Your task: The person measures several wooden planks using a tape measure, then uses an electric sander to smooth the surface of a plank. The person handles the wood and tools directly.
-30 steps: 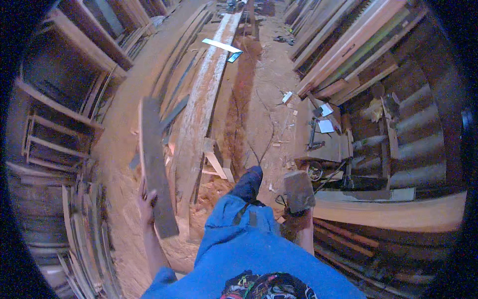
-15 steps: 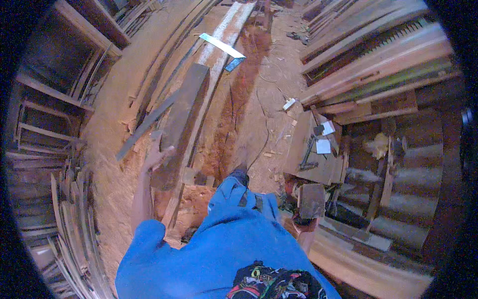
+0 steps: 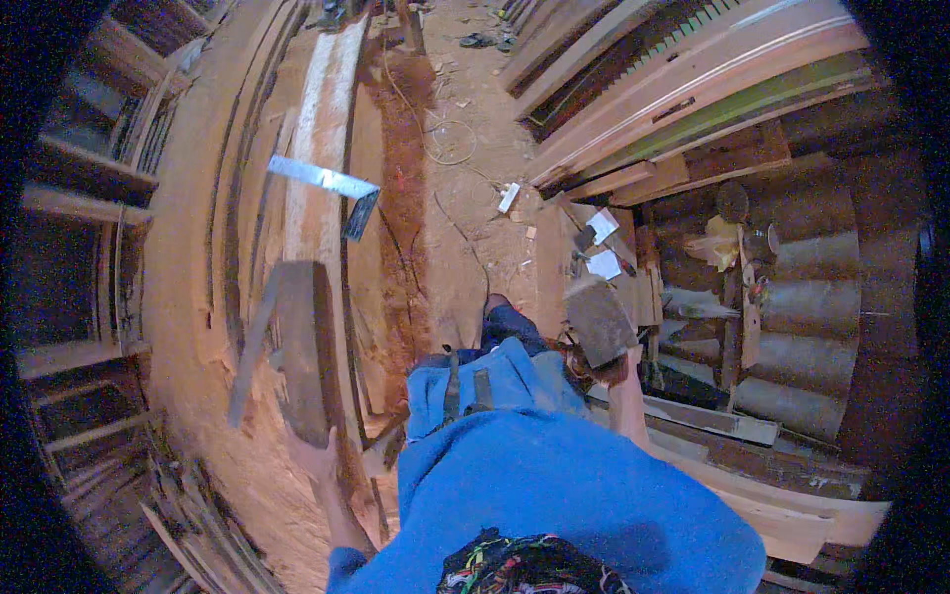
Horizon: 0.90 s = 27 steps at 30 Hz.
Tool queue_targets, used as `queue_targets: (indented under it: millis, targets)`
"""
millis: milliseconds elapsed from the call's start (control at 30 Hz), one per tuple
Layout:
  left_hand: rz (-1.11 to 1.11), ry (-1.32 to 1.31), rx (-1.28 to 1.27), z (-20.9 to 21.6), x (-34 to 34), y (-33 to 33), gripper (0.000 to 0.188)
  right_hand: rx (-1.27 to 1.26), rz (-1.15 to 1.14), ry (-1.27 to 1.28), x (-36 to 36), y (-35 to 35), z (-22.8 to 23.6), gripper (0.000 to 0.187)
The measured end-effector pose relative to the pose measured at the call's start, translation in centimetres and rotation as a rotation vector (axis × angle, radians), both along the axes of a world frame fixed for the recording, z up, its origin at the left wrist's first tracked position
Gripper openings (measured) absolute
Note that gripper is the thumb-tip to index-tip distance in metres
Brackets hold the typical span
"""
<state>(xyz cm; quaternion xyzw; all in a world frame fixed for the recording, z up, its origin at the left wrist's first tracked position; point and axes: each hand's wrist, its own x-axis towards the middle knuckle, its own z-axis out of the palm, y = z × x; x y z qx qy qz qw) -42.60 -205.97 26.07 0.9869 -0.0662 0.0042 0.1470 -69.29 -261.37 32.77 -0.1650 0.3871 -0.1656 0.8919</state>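
My left hand (image 3: 315,453) is at the near end of a thick, dark wooden beam (image 3: 305,346), thumb to the right and fingers on the left, gripping across its end. The beam lies lengthwise over a long pale board (image 3: 329,89). My right hand (image 3: 621,371), low at my right side, holds a tool with a dusty brown, block-shaped body (image 3: 599,322); its exact kind does not show. Farther up, a try square (image 3: 325,178) with a silver blade and dark stock lies across the pale board. A thin dark strip (image 3: 252,361) slants along the beam's left side.
Planks (image 3: 693,79) are stacked at the far right. A bench (image 3: 643,252) with papers (image 3: 604,264) stands to my right. A white power strip (image 3: 509,197) and a cable lie on the dusty ground ahead. More timber (image 3: 203,495) leans at the left.
My left hand has gone from beside the beam onto its near end. The view has shifted, with the square and beam now lower and farther left. The tool stays in my right hand.
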Motion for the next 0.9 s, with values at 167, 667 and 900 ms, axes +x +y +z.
queue_targets:
  millis: [167,667,900]
  targets:
    - [-0.073,-0.318,-0.174,-1.9,4.4,-8.7,0.074,0.018,0.016,0.036,7.8,-6.8,-2.5,0.066]
    - [0.184,0.342,0.28,-4.3,26.8,-45.4,0.074,0.04,0.292,0.313,37.6,-32.2,-7.7,0.068]
    - [0.402,-0.067,-0.058,-1.9,25.3,-46.8,0.048,-0.014,0.575,0.271,49.8,-40.0,3.3,0.069]
